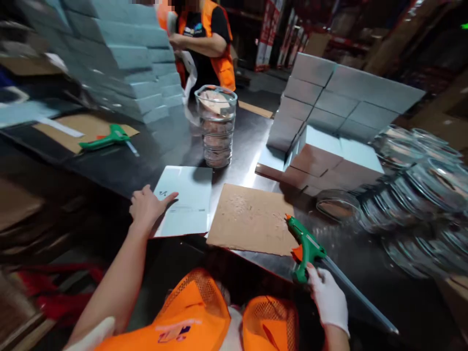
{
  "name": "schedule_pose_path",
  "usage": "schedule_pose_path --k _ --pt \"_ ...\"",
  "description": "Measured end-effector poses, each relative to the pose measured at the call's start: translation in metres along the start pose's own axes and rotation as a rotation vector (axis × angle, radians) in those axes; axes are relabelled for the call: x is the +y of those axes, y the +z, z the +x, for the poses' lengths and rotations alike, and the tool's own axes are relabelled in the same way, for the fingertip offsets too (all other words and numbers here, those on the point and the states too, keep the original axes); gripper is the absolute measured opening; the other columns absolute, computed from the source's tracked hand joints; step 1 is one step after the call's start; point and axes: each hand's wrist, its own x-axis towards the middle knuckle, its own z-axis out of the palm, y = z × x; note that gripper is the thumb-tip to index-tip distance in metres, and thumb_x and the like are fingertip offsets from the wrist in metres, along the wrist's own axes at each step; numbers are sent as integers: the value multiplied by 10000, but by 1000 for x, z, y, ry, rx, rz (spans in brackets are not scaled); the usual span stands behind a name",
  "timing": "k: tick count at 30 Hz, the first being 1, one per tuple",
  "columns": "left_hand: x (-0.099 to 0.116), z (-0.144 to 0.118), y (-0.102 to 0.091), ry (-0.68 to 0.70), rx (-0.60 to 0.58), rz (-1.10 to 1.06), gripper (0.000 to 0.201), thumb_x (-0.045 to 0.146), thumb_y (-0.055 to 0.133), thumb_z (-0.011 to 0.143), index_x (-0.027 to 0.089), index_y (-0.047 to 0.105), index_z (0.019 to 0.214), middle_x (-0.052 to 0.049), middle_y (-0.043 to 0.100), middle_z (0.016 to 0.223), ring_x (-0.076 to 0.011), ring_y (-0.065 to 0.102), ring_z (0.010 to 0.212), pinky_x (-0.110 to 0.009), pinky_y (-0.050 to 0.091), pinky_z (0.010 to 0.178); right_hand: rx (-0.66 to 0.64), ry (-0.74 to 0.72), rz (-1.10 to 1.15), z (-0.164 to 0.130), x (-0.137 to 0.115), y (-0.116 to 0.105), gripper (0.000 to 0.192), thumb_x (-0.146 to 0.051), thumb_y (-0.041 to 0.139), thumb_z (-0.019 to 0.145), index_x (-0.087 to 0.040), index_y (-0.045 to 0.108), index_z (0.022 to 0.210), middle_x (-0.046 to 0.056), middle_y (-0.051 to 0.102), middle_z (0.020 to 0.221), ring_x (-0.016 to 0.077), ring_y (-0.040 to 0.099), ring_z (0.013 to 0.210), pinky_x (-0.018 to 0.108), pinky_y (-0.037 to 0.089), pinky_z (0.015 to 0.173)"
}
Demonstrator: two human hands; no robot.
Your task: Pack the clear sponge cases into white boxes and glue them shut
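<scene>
In the head view, the left hand [148,207] lies flat and bare on the near left corner of a pale blue folded carton [185,200], fingers loosely spread and pressing down rather than gripping; the index finger points across the sheet towards its middle. The carton rests flat on the dark steel table [171,141], just beyond the fingertips.

The right hand [327,295], in a white glove, is closed around the handle of a green glue gun [305,246]. The orange nozzle points away from the fingers and sits at the right edge of a brown cardboard sheet [250,219], which lies between the two hands, just beside the carton.

Beyond the left fingers stands a stack of clear round lidded tubs [217,126]. Beyond the right fingers are grey-blue boxes [329,97] piled in rows, and to their right a blurred heap of clear lids [420,180]. Far left of the left hand, a second green glue gun [106,139] lies on cardboard. A person in an orange vest [208,39] stands across the table, beside a tall stack of blue cartons [124,53].
</scene>
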Motion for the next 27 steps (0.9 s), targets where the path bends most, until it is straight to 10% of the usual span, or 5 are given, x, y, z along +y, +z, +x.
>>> schedule_pose_path --k 4,9,14,20,27 --pt "-6 23 -4 -116 -211 42 592 526 762 893 34 693 1216 -306 692 1294 -496 644 1264 -611 525 1037 58 146 158 -13 22 -6 658 -806 401 856 -294 686 1157 59 824 910 298 770 763 385 549 711" --pt "1 8 -22 -152 -11 9 646 513 668 960 65 598 1421 -309 659 1394 -482 646 1295 -609 530 1036 178 122 286 -28 43 -1 606 -771 526 845 -284 725 1145 47 841 979 293 792 819 377 568 745" --pt "31 -43 -70 110 300 -208 499 503 646 961 171 693 1331 -116 783 1205 -297 749 1055 -432 590 964 595 -527 321 -42 6 4 285 -459 646 987 -225 770 1092 84 836 1056 267 789 896 370 609 837" --pt "71 -134 -64 937 -473 -448 268 443 614 1028 244 774 1110 -9 817 934 -167 765 783 -222 574 702 652 -1168 293 -51 -80 10 366 -171 639 1001 -225 660 1362 108 785 1193 265 753 1085 416 614 945" --pt "34 -145 -31 940 -712 -524 169 333 665 1010 242 806 1035 -29 834 951 -167 789 851 -203 580 782 367 -1035 305 -47 -69 38 240 -356 570 1064 -207 728 1167 85 821 1043 238 813 900 306 675 792"
